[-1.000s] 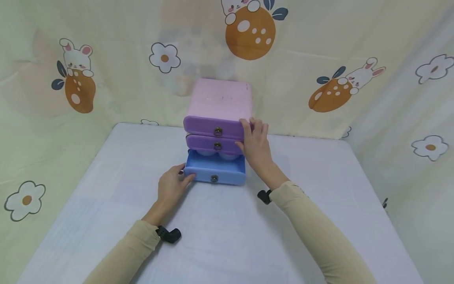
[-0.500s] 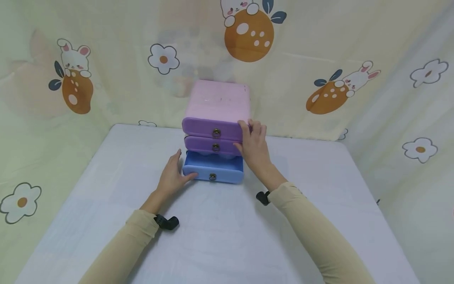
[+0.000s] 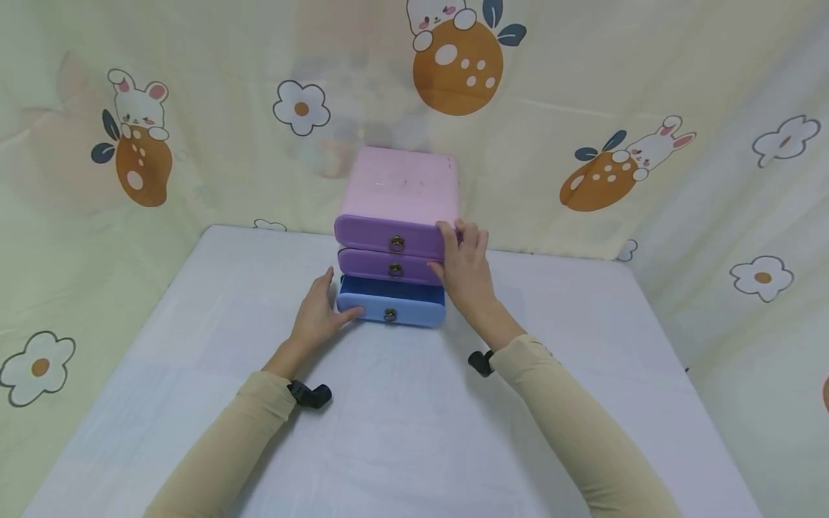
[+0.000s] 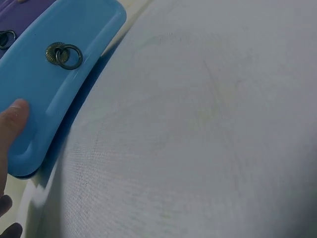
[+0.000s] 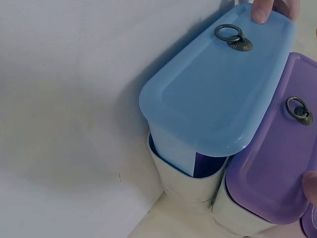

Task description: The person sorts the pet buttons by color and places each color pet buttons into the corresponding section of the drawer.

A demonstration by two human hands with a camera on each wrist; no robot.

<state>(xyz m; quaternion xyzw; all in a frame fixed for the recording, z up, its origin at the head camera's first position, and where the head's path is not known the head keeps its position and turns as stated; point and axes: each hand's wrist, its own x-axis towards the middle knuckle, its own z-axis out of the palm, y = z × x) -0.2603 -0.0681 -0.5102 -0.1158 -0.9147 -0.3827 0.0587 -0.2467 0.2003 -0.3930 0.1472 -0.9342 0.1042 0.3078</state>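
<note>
A small drawer cabinet (image 3: 401, 183) with a pink top stands against the back curtain. Two purple drawer fronts lie flush with it, each with a ring pull. Below them the light blue bottom drawer (image 3: 414, 312) sticks out partway; its far inside is hidden. My left hand (image 3: 314, 316) presses its thumb on the left end of the blue front, the other fingers stretched along the cabinet's left side. At the right edge my right hand (image 3: 468, 277) grips the cabinet, thumb against the middle purple drawer (image 5: 277, 139). In the right wrist view the blue drawer front (image 5: 218, 89) stands off its pale casing.
A white cloth-covered table (image 3: 401, 424) spreads out in front and to both sides. Behind it hangs a cream curtain (image 3: 227, 144) printed with rabbits and flowers. A black wrist camera (image 3: 311, 396) sits on the left wrist, another (image 3: 481, 362) on the right.
The blue drawer has slid inward, so less of its inside shows. My left hand has moved forward with it, its fingers straightening along the side. The right hand stays on the cabinet.
</note>
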